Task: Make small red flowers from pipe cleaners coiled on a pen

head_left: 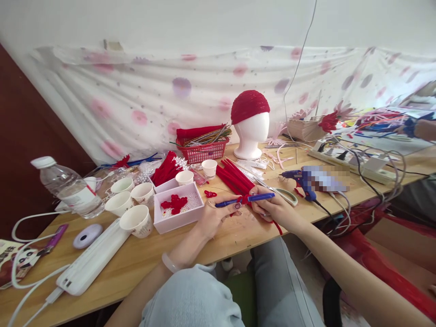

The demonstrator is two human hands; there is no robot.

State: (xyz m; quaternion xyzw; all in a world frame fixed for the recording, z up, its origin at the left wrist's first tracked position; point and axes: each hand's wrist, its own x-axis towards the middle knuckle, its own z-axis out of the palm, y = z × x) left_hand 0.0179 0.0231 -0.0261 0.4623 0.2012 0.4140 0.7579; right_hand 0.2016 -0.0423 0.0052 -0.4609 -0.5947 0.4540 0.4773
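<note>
A blue pen [263, 197] lies level between my two hands over the table's front edge. A red pipe cleaner is wound around its middle, and a loose red tail [277, 227] hangs below my right hand. My left hand [213, 218] pinches the pen near its left end. Closed around the pipe cleaner beside the pen's right part is my right hand [277, 208]; its fingertips are partly hidden. Behind the hands lies a bundle of red pipe cleaners [231, 177]. A small red looped piece [210, 194] rests left of the pen, near the white box [180, 221] of beads and red shapes.
Paper cups [136, 222] and a water bottle [76, 190] stand left, near a white power strip [95, 259]. Scissors [289, 196] and a blue glue gun [303, 181] lie right. Behind are a red basket [204, 152] and a foam head [252, 134]. Another person's hand [424, 129] shows far right.
</note>
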